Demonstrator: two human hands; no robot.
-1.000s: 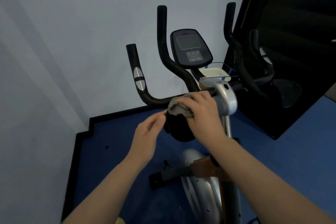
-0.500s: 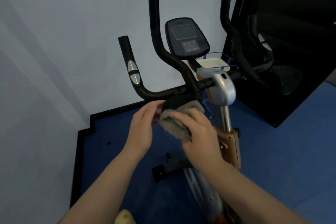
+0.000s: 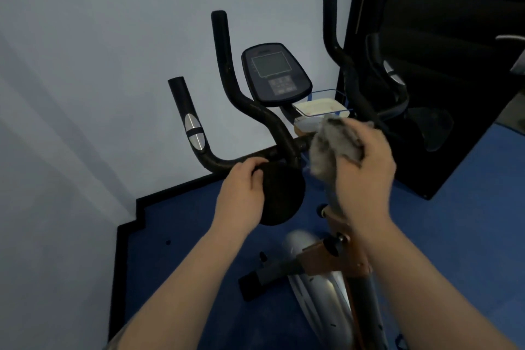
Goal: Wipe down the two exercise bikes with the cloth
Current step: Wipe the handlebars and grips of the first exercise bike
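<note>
R hand (image 3: 366, 167) grips cloth (image 3: 332, 145) over bike stem.

We face a pale wall (image 3: 99, 65), blue floor (image 3: 468, 221) edged by black skirting (image 3: 125, 236), and a dark mirror (image 3: 454, 37) at right.

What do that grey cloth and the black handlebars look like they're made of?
The cloth looks like fuzzy microfibre or terry: soft, matte nap, crumpled in the right hand. The handlebars seem to be tubing under matte black foam or rubber, dull with no shine; which one is unclear.
</note>
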